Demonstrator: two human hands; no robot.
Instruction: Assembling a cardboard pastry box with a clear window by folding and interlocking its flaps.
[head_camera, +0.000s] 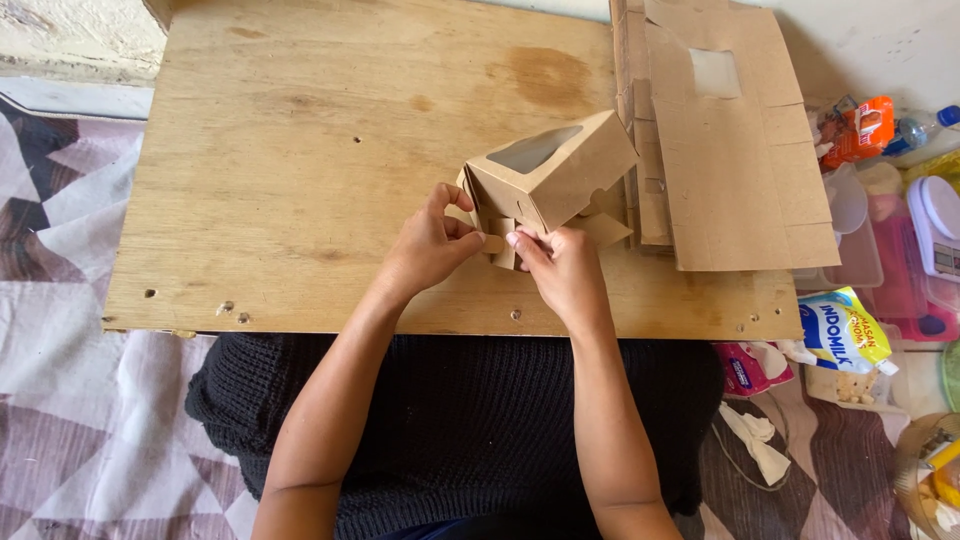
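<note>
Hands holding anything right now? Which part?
Both hands hold the brown cardboard box. The left hand and the right hand pinch the small flaps at its near end; the box rests on the plywood board.

A bare plywood board (300, 170) serves as the work surface, pale brown with a darker stain at its far middle and small holes along its near edge; it rests over a patterned cloth (60, 300) in grey, mauve and white that spreads out to the left; on the board, right of centre, stands a small brown cardboard box (560, 170) with a window cut in its top face; just beside it at the far right lies a stack of flat cardboard blanks (740, 170), overhanging the board's right edge.
</note>
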